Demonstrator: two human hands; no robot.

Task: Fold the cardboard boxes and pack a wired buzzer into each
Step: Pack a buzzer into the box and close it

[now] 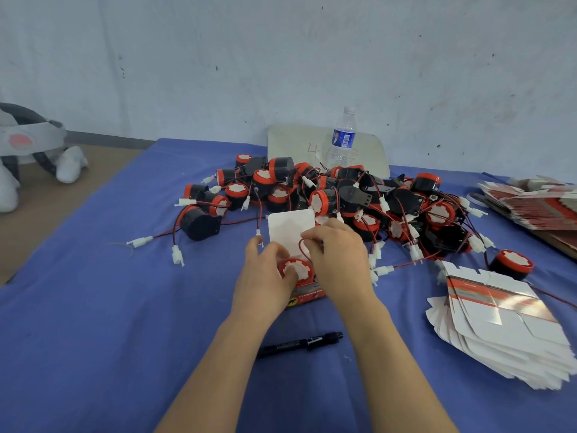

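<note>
Red-printed box folded, flap open; your left hand grips it, buzzer seated, right hand pinches wire. Buzzer pile at 12 o'clock, flat boxes at 3 remain.

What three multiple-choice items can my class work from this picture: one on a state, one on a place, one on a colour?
1. The box the left hand holds is: A. sealed; B. open, a buzzer inside; C. flat.
2. The marker pen lies: A. on the cloth, between the forearms; B. inside the box; C. under the box.
3. The cloth is: A. green; B. yellow; C. blue.
Key: 1 B, its white flap stands up behind the buzzer, whose red wire the right hand pinches; 2 A, it lies bare, nearer the person than the box; 3 C, blue on every side.
</note>
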